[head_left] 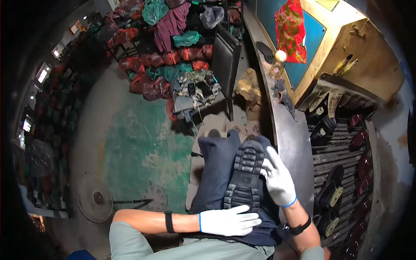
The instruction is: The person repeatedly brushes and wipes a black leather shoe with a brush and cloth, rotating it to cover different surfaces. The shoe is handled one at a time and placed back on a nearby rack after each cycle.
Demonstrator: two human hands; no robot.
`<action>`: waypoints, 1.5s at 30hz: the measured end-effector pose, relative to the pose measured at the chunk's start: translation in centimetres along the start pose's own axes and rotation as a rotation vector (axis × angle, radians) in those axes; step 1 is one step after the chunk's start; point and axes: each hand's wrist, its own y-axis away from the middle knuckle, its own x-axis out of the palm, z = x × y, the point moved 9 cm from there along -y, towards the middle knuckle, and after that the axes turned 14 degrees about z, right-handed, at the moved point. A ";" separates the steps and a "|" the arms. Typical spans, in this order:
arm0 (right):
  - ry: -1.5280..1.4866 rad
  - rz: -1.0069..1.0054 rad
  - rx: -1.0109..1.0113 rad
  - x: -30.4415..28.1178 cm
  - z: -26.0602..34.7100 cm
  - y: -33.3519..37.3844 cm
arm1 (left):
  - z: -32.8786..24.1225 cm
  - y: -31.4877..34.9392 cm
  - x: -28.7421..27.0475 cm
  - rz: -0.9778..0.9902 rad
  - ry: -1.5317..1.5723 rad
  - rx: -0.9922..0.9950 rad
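Observation:
A black shoe sole (245, 177) with a deep lugged tread lies tread up, lengthwise across my lap on dark trousers. Whether an upper is attached underneath cannot be made out. My left hand (229, 221), in a white glove with a blue cuff, rests flat over its near end, fingers stretched out to the right. Along the far right edge, my right hand (278, 180), gloved the same way, holds the side of the sole with its fingertips, some fingers bent around the edge.
At right, a metal ledge (294, 147) runs beside a slatted conveyor (323, 154) carrying dark shoes (330, 186). A yellow-framed machine (336, 39) stands beyond. Ahead are a black chair (226, 65) and piled red bags (151, 65). A fan (96, 197) stands left.

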 end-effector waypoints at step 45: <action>0.478 -0.468 0.413 -1.8 -2.1 1.1 | 20.9 7.7 -4.6 -0.546 1.191 -1.099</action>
